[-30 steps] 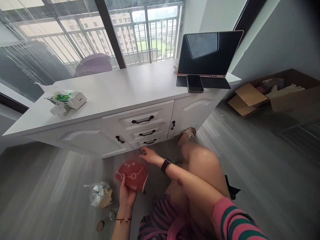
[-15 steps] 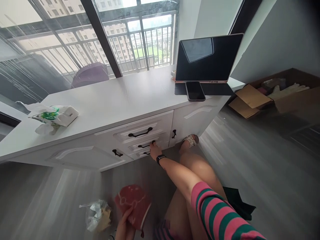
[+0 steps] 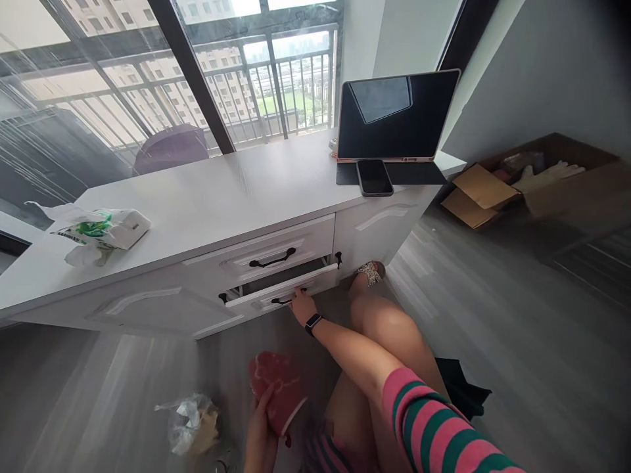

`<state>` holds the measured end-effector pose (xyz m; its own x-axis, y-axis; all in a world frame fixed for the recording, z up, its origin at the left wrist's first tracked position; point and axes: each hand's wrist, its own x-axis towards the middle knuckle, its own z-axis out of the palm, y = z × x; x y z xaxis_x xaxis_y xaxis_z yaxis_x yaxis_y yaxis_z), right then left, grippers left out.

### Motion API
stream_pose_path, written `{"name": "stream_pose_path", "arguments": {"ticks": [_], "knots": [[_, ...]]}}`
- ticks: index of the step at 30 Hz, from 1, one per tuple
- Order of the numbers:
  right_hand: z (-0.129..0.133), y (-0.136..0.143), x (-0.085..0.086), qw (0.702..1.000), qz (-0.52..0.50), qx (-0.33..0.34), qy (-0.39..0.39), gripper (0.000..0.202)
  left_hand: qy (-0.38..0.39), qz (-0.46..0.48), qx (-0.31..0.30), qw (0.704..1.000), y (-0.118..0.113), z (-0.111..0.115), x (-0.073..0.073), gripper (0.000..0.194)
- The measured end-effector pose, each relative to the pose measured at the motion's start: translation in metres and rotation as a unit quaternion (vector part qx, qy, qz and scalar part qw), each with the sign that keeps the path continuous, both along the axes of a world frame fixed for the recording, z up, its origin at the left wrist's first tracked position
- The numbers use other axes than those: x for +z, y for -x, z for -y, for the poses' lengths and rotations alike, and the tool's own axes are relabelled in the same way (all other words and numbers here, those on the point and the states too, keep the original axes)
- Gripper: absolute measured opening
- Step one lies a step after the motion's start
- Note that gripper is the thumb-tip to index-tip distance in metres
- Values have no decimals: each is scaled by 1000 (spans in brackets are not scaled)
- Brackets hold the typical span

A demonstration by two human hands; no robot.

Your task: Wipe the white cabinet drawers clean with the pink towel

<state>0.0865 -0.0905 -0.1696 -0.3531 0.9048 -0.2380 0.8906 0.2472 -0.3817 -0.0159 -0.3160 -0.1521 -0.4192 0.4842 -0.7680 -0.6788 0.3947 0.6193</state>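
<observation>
My right hand (image 3: pixel 302 306), with a black watch (image 3: pixel 313 322) on its wrist, is closed on the black handle (image 3: pixel 282 301) of the middle drawer (image 3: pixel 246 303). That drawer stands partly pulled out of the white cabinet (image 3: pixel 148 279), and its dark inside shows only as a narrow gap. Lower down, my left hand (image 3: pixel 263 420) grips a flat red cloth pouch (image 3: pixel 277 387) with pale markings, a pale edge and a small dark tag at its lower corner. The thumb lies across its front.
On the cabinet top are a tissue pack (image 3: pixel 113 226), a tablet (image 3: pixel 397 115) on a stand and a phone (image 3: pixel 374 177). A crumpled clear plastic bag (image 3: pixel 190 424) lies on the floor. An open cardboard box (image 3: pixel 566 190) stands at the right. My bent legs (image 3: pixel 389 335) are close below.
My right hand has pulled the middle drawer partly out, towards me. My left hand, still holding the red pouch, has moved a little to the right.
</observation>
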Motion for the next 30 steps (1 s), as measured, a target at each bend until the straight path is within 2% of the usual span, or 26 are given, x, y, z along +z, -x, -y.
{"name": "stream_pose_path", "arguments": {"ticks": [4, 8, 16, 24, 30], "knots": [[24, -5, -2, 1000, 2, -10, 3, 33, -14, -9, 3, 1000, -1, 2, 5, 39], [50, -9, -2, 999, -4, -37, 16, 32, -25, -39, -21, 999, -2, 8, 16, 45], [102, -7, -2, 991, -40, -123, 41, 38, -31, -122, -37, 991, -5, 9, 36, 39], [133, -12, 9, 975, -93, -184, 82, 38, -89, -128, -46, 987, -7, 3, 51, 42], [151, -16, 12, 955, -162, -205, 141, 39, -145, -110, -63, 981, -14, -14, 77, 51]]}}
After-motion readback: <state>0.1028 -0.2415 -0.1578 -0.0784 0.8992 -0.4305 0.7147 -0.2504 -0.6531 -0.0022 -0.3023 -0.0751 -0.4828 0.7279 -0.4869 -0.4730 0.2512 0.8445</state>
